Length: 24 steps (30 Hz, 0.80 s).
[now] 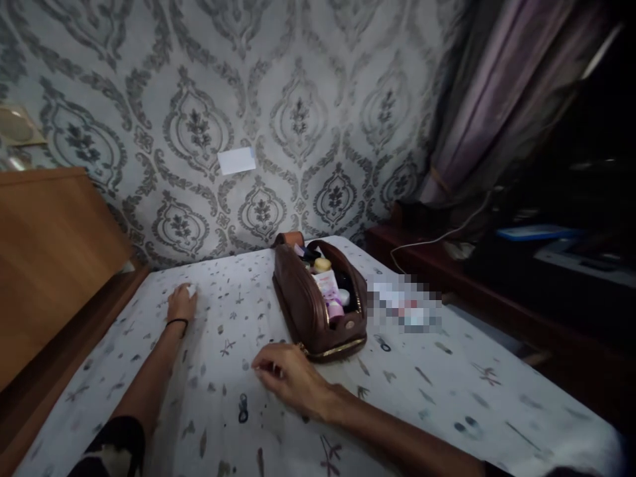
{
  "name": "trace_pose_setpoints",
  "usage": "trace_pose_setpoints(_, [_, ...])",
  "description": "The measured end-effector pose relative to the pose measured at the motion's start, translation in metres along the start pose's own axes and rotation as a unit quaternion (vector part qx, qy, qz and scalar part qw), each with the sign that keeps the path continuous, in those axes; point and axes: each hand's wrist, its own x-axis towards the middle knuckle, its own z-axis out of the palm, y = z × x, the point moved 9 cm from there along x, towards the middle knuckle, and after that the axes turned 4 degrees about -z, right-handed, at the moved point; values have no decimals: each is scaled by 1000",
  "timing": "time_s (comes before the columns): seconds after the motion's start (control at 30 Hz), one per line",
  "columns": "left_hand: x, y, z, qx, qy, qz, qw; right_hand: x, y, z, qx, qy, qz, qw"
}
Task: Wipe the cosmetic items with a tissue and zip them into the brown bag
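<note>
A brown leather toiletry bag lies unzipped on the bed, its mouth gaping. Inside are a yellow-lidded container, a pink-and-white packet, a white rounded cap and other small items partly hidden in shadow. My left hand, with a black band at the wrist, rests at the left on the sheet. Its fingers are closed on a small white object whose kind I cannot make out. In front of the bag, my right hand has loosely curled fingers, thumb near the index finger, and nothing visible in them.
A patterned white sheet covers the bed. The wooden panel rises at the left, with patterned wallpaper behind. At the right are a blurred-out patch, a white cable, a curtain and a dark table holding a blue flat item.
</note>
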Motion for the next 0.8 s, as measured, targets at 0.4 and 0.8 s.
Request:
trace_pose_setpoints(0.4, [-67, 26, 38, -8, -109, 75, 991, 4, 85, 58, 545, 134, 191, 805])
trace_pose_setpoints(0.8, [-186, 79, 49, 58, -68, 222, 971, -2, 78, 57, 613, 168, 198, 746])
